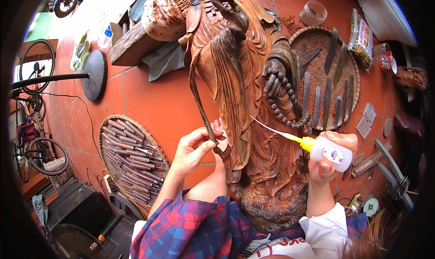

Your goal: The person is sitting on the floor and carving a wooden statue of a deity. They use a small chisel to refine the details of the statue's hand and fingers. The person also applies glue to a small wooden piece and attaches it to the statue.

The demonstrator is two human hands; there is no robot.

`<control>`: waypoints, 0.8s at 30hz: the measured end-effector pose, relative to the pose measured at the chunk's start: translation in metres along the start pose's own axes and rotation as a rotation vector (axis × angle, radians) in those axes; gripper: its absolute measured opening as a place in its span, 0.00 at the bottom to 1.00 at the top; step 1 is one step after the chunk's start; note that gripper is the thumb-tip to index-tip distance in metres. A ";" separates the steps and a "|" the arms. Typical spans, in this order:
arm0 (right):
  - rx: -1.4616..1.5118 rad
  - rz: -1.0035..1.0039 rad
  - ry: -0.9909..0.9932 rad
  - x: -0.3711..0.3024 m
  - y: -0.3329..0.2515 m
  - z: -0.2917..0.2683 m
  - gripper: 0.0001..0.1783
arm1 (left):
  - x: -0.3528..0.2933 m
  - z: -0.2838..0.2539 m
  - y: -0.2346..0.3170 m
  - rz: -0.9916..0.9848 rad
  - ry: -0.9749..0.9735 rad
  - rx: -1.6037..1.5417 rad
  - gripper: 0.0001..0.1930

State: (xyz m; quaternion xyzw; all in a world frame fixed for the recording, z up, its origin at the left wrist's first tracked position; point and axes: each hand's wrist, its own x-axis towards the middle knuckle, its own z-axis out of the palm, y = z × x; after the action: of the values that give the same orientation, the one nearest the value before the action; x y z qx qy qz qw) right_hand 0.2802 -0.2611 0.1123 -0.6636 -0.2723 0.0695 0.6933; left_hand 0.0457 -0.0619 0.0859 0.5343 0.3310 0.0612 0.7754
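Note:
A large carved wooden statue (233, 84) in flowing robes lies in front of me, its base toward my lap. My left hand (192, 150) pinches the lower part of a thin dark wooden staff (199, 100) that runs along the statue's left side. In my right hand (320, 174) is a small white glue bottle (330, 154) with a yellow cap. Its long thin nozzle (267, 126) points left, the tip at the robe folds; whether it touches the wood I cannot tell. Carved prayer beads (286, 109) hang from the statue's hand above the nozzle.
A round basket (102, 136) of wooden-handled chisels stands at left. Flat files and blades lie on a woven tray (355, 84) at right, near a clear plastic tub (313, 13). A wooden block (131, 46), a round black base (95, 75) and a fan (74, 241) are farther left.

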 end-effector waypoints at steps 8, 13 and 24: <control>0.024 -0.014 -0.034 -0.003 0.003 -0.004 0.40 | 0.000 -0.001 -0.003 0.024 -0.009 0.001 0.13; 0.041 -0.006 -0.010 -0.002 0.000 -0.001 0.43 | 0.000 -0.003 -0.005 0.027 -0.020 -0.006 0.14; -0.013 -0.030 -0.033 -0.003 0.000 -0.002 0.43 | 0.000 -0.002 -0.003 0.037 -0.022 0.021 0.14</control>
State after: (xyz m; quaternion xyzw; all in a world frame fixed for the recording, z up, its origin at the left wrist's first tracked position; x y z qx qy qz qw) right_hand 0.2785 -0.2643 0.1114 -0.6627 -0.2941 0.0682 0.6854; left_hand 0.0441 -0.0617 0.0824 0.5492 0.3129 0.0661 0.7721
